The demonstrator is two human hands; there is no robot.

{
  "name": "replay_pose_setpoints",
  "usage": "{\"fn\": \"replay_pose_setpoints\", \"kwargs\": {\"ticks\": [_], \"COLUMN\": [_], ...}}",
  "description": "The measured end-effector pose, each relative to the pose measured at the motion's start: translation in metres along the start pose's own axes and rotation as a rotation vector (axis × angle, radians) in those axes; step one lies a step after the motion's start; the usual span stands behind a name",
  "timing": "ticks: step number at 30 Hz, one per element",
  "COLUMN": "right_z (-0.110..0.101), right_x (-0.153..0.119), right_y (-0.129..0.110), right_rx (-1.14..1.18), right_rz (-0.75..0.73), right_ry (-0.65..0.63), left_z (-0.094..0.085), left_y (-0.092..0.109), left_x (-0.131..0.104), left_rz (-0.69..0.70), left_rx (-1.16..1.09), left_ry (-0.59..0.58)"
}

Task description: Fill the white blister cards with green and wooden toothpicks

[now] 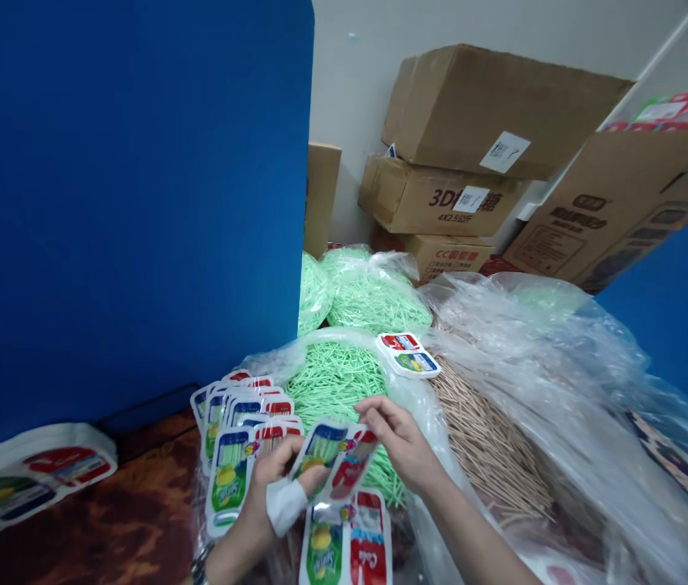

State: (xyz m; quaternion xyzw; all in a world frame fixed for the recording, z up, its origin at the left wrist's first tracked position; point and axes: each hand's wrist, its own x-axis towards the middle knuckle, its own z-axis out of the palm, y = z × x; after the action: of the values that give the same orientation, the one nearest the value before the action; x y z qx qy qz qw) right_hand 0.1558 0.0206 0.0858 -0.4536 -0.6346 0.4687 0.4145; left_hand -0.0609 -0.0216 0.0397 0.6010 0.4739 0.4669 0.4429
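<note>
My left hand, with a white wrap around its thumb, is closed on a two-part printed packet with green Sprite and red Cola sides. Thin sticks show through its clear windows. Thumb and fingers of my right hand are pinched together at the packet's upper right edge; whether a stick is between them is too small to make out. Behind the packet lies an opened bag of light green candy sticks. Another packet lies just below my hands. Left of them is an overlapping pile of similar packets.
Brown sticks lie under clear plastic on the right. One flat packet rests between the bags. More green bags and stacked cartons stand behind. A blue panel and a packet stack are at left.
</note>
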Motion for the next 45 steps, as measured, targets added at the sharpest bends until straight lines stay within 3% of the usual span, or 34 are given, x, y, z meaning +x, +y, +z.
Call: {"fn": "replay_pose_setpoints", "kwargs": {"ticks": [3, 7, 10, 13, 17, 22, 27, 31, 36, 39, 45], "right_z": [0.011, 0.022, 0.017, 0.004, -0.008, 0.01, 0.028, 0.032, 0.03, 0.027, 0.027], "right_x": [-0.004, -0.006, -0.009, -0.019, -0.037, -0.052, -0.058, -0.061, -0.069, -0.067, -0.05], "right_y": [0.003, 0.005, 0.015, 0.028, 0.038, 0.047, 0.061, 0.054, 0.011, -0.005, -0.004], "right_rx": [0.005, -0.103, -0.278, -0.386, -0.507, -0.869, -0.973, -0.771, -0.49, -0.487, -0.51], "right_rz": [-0.034, -0.097, -0.111, -0.057, 0.029, 0.213, 0.258, 0.152, -0.205, -0.394, -0.411], "right_ry": [0.089, -0.036, -0.048, -0.05, -0.121, -0.252, -0.181, -0.064, 0.032, 0.083, 0.03], "left_z": [0.004, 0.011, 0.011, 0.004, -0.007, -0.005, -0.002, -0.002, -0.007, -0.011, -0.006], "left_y": [-0.001, -0.006, -0.012, -0.017, -0.02, -0.034, -0.053, -0.055, -0.038, -0.029, -0.024], "left_x": [-0.002, -0.001, -0.003, -0.012, -0.029, -0.034, -0.032, -0.034, -0.032, -0.026, -0.021], "left_rz": [-0.103, -0.11, -0.081, -0.088, -0.004, 0.209, 0.232, 0.222, 0.136, 0.038, -0.096], "left_rx": [-0.13, -0.082, 0.024, 0.116, 0.39, 0.611, 0.662, 0.629, 0.552, 0.425, 0.003], "left_ry": [0.08, 0.173, 0.207, 0.136, -0.064, -0.133, -0.169, -0.146, 0.0, 0.064, -0.032]}}
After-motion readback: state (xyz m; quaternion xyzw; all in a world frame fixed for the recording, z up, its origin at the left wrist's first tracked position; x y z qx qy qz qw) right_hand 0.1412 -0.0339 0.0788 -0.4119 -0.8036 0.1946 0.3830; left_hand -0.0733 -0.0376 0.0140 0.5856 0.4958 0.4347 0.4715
